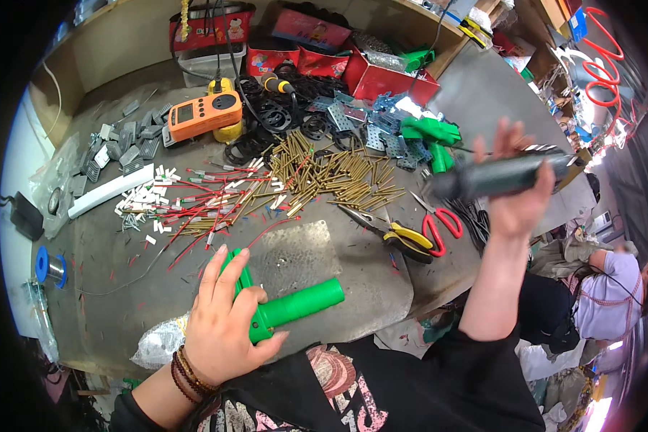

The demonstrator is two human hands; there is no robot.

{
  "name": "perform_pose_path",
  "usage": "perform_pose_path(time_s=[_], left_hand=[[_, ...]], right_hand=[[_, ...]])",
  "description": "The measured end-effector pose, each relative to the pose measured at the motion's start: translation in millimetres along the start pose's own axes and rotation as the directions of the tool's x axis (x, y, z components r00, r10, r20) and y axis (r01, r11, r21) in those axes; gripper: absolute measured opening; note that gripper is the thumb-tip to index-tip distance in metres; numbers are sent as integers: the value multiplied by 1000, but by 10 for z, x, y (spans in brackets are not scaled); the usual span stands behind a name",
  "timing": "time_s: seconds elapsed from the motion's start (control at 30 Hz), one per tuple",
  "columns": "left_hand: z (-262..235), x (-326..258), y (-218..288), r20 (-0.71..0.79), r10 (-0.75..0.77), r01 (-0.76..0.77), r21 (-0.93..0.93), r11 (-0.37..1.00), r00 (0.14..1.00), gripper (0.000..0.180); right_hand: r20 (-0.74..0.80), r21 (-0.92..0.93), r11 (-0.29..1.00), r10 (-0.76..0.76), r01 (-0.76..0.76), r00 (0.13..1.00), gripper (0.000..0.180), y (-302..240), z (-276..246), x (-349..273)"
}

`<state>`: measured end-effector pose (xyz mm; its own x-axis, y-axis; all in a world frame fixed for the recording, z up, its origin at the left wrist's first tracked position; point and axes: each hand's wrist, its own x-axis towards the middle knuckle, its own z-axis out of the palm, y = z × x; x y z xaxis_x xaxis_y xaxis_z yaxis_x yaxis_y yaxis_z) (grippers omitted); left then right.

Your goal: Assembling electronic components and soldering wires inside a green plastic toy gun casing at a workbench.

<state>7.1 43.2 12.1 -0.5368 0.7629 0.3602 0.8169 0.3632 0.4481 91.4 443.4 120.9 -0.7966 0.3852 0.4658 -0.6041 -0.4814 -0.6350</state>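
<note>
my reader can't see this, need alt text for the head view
A person's left hand rests on a green plastic tubular part at a grey workbench, while the right hand grips a blurred dark cylindrical tool. Beyond lie heaped brass-coloured rods, thin red wires, small white pieces and a boxy orange device with a screen.

On the bench (367, 288), a plate (306, 248) lies behind the housing (302, 306) under the left hand (223, 313). Rods (331, 176) spread behind the plate, wires (209, 209) to their left, brackets (376, 137) behind them. Pliers (410, 249), then scissors (433, 211), lie right of the plate; right of the rods, a tool (504, 177) is in the right hand (515, 210). A meter (209, 114) is behind the wires, boxes (396, 83) at the back, a spool (50, 267) far left.
</note>
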Motion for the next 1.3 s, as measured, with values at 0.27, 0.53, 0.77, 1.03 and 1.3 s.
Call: perform_pose_path(time_s=[0.27,0.53,0.77,1.03,1.3], left_hand=[[4,3,-11,32,-4,4,-16,1000,999,49],[-17,-22,-32,58,-75,76,-16,997,995,47],[48,34,-30,50,-1,3,-29,1000,999,51],[35,-4,-26,31,-17,18,-17,1000,999,49],[44,1,-19,20,-15,15,-26,1000,1000,49]], right_hand=[[-248,-100,962,-272,255,930,28,-669,23,726],[-2,18,997,76,-76,997,31,202,234,-235],[-258,209,937,330,-281,908,29,973,309,-1300],[-279,234,932,338,-278,899,29,1206,490,-1415],[-303,230,933,340,-278,890,30,1258,572,-1456]])
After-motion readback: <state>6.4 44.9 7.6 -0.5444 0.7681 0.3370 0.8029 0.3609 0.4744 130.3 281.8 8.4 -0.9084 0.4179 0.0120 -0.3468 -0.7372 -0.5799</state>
